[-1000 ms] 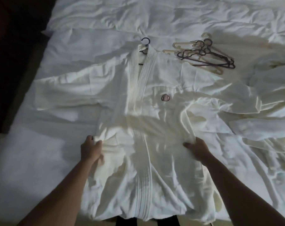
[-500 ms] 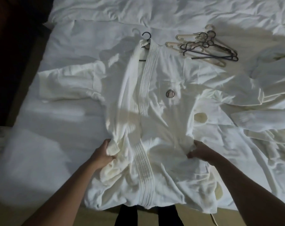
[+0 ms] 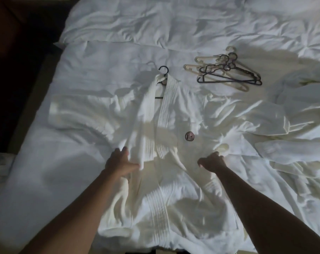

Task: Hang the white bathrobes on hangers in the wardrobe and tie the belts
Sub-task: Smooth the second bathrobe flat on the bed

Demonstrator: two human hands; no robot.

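Note:
A white bathrobe (image 3: 166,125) lies flat on the bed with a dark hanger (image 3: 163,70) inside its collar, the hook pointing away from me. A round dark logo (image 3: 189,136) marks its chest. My left hand (image 3: 121,162) grips the robe's left front panel at waist height. My right hand (image 3: 211,161) is curled on a fold of the robe's right side, just below the logo. The belt cannot be made out among the folds.
A pile of dark and cream hangers (image 3: 227,72) lies on the bed to the upper right. Another white bathrobe (image 3: 287,143) is spread at the right. The bed (image 3: 45,180) has its edge at the left, with dark floor beyond.
Both hands moved up the robe from its lower waist toward the chest, drawing closer together, and my view shifted nearer to the bed.

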